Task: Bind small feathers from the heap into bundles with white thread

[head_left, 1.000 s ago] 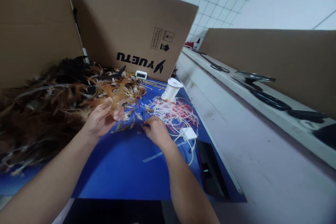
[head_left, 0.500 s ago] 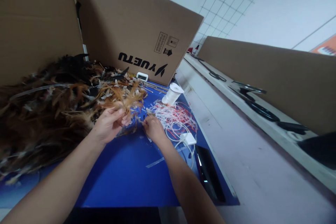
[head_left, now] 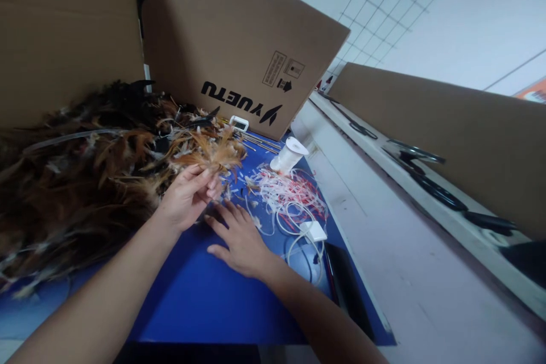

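Observation:
Between thumb and fingers, my left hand (head_left: pixel 187 196) pinches a small bunch of tan feathers (head_left: pixel 217 153) that fans out above the fingertips. My right hand (head_left: pixel 241 239) lies palm down over the blue tabletop (head_left: pixel 183 296), its fingers spread and pointing towards the left hand. Nothing shows in the right hand. A large heap of brown, black and tan feathers (head_left: pixel 85 182) fills the left side, just beyond the left hand. Right of the right hand lies a tangle of white and red strips (head_left: pixel 294 193).
A white spool (head_left: pixel 290 154) stands behind the strips. Nearby are a white adapter with a cable (head_left: pixel 314 231), a dark glossy object (head_left: pixel 347 290), thin sticks (head_left: pixel 260 141) and a small white display (head_left: pixel 239 123). Cardboard (head_left: pixel 239 28) walls the back. Scissors (head_left: pixel 358 128) lie on the right ledge.
My right hand has gone from a closed pinch to spread fingers and moved down and left, near the left hand. The feather bunch stays in my left hand. The view has shifted slightly.

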Motion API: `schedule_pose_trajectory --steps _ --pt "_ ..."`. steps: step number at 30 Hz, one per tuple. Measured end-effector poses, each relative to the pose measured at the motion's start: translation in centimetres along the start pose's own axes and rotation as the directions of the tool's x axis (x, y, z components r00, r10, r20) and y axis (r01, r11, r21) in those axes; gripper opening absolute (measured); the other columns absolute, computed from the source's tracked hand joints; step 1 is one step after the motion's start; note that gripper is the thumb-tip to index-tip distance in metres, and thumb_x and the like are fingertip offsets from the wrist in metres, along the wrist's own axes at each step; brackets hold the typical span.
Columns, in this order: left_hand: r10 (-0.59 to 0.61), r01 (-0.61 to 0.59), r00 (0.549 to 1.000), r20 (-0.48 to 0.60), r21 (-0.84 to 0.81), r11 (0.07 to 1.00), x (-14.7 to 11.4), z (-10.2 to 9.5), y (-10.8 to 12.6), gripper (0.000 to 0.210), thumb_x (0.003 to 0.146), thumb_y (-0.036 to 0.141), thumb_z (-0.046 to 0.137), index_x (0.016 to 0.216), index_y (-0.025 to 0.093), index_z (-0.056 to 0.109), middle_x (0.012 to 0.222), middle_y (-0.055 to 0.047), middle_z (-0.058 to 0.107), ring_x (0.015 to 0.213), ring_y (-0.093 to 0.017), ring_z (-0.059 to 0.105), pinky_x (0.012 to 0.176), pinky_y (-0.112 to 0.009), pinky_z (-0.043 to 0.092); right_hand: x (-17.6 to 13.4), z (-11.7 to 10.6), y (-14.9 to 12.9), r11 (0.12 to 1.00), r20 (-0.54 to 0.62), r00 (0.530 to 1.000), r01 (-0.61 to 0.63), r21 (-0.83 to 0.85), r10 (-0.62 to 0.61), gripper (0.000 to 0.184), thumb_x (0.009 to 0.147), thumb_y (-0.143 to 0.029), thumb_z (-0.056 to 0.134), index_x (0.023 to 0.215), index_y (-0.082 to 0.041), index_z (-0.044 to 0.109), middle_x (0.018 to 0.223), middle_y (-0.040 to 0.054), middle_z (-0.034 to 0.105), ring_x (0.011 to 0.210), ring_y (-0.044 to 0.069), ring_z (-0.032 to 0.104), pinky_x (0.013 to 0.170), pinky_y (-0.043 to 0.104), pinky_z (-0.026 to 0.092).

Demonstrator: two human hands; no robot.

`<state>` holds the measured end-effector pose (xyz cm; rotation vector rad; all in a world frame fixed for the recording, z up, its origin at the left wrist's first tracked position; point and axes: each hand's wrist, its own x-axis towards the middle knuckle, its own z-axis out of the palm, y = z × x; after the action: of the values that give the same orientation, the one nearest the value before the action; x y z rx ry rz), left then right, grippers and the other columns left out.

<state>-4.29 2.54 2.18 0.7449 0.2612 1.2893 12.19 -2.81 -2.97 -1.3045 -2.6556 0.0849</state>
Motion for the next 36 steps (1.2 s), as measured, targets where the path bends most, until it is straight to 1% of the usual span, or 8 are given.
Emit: schedule_pose_trajectory --steps 4,10,17,21,25,30,33,36 --pt "0.006 -0.006 1.0 -0.004 -0.003 1.0 0.1 -0.2 -0.1 0.026 0.07 0.019 0.078 0.063 0.014 0.054 0.058 0.002 0.049 0.052 -0.007 0.043 0.05 -0.019 0.037 0.5 1.5 0.5 0.995 0.037 0.994 -0.103 0.004 0.103 0.067 0.092 -0.062 0.037 0.146 -0.022 0.034 0.155 0.0144 0.029 0.144 0.035 0.019 0.114 0.058 0.02" --pt "0.02 -0.02 1.0 -0.011 0.009 1.0 0.5 -0.8 -0.4 0.032 0.069 0.018 0.078 0.058 0.015 0.048 0.058 0.002 0.047 0.054 -0.008 0.044 0.05 -0.019 0.038 5.5 2.5 2.8 0.986 0.045 0.985 -0.167 0.017 0.167 0.062 0.094 -0.061 0.033 0.145 -0.025 0.036 0.156 0.0088 0.029 0.145 0.032 0.02 0.116 0.053 0.017" --pt "-0.005 0.006 1.0 -0.03 0.062 0.998 0.5 -0.4 -0.1 0.035 0.065 0.016 0.081 0.056 0.014 0.047 0.057 0.002 0.047 0.053 -0.008 0.043 0.049 -0.018 0.039 9.7 0.9 6.0 0.985 0.039 0.984 -0.171 0.001 0.171 0.049 0.093 -0.048 0.048 0.136 -0.024 0.045 0.148 0.0114 0.041 0.127 0.029 0.048 0.107 0.047 0.034" --pt "-0.009 0.014 0.998 -0.063 0.072 0.997 0.7 -0.4 -0.1 0.035 0.062 0.015 0.081 0.055 0.016 0.047 0.055 0.002 0.046 0.052 -0.008 0.041 0.048 -0.018 0.038 7.2 -2.0 5.0 0.993 -0.145 0.983 -0.12 -0.02 0.116 0.029 0.097 -0.036 0.044 0.117 -0.022 0.059 0.119 0.0078 0.062 0.109 0.022 0.059 0.093 0.035 0.045" --pt "-0.021 0.026 0.997 -0.077 0.076 0.997 0.8 -0.7 -0.4 0.035 0.063 0.014 0.08 0.055 0.016 0.046 0.055 0.002 0.045 0.053 -0.008 0.041 0.048 -0.018 0.039 2.6 -3.6 5.0 0.977 -0.225 0.951 -0.21 0.025 0.211 0.022 0.094 -0.019 0.044 0.098 -0.019 0.066 0.097 0.0073 0.068 0.092 0.02 0.062 0.084 0.031 0.047" --pt "-0.041 0.048 0.995 -0.087 0.079 0.996 0.7 -0.5 -0.7 0.032 0.064 0.011 0.078 0.056 0.016 0.047 0.056 0.002 0.045 0.053 -0.009 0.041 0.047 -0.019 0.038 -1.3 -4.5 8.9 0.885 -0.363 0.812 -0.372 0.28 0.457 0.027 0.082 -0.007 0.049 0.095 -0.021 0.067 0.098 0.0032 0.068 0.09 0.017 0.063 0.083 0.029 0.047" --pt "-0.048 0.056 0.996 -0.075 0.106 0.993 0.6 -0.5 -0.9 0.032 0.065 0.012 0.077 0.055 0.015 0.047 0.056 0.001 0.044 0.054 -0.009 0.041 0.047 -0.019 0.038 -2.2 -4.7 10.1 0.824 -0.329 0.763 -0.453 0.341 0.556 0.026 0.079 -0.008 0.053 0.096 -0.021 0.068 0.086 0.0021 0.069 0.076 0.015 0.063 0.075 0.027 0.047" --pt "-0.065 0.074 0.995 -0.075 0.123 0.99 0.5 -0.7 -1.2 0.034 0.066 0.015 0.077 0.053 0.015 0.045 0.057 0.0 0.043 0.054 -0.009 0.04 0.047 -0.019 0.038 -2.7 -4.4 9.3 0.793 -0.216 0.784 -0.49 0.361 0.583 0.008 0.082 -0.02 0.061 0.08 -0.022 0.069 0.064 -0.0026 0.064 0.061 0.013 0.059 0.065 0.024 0.043"
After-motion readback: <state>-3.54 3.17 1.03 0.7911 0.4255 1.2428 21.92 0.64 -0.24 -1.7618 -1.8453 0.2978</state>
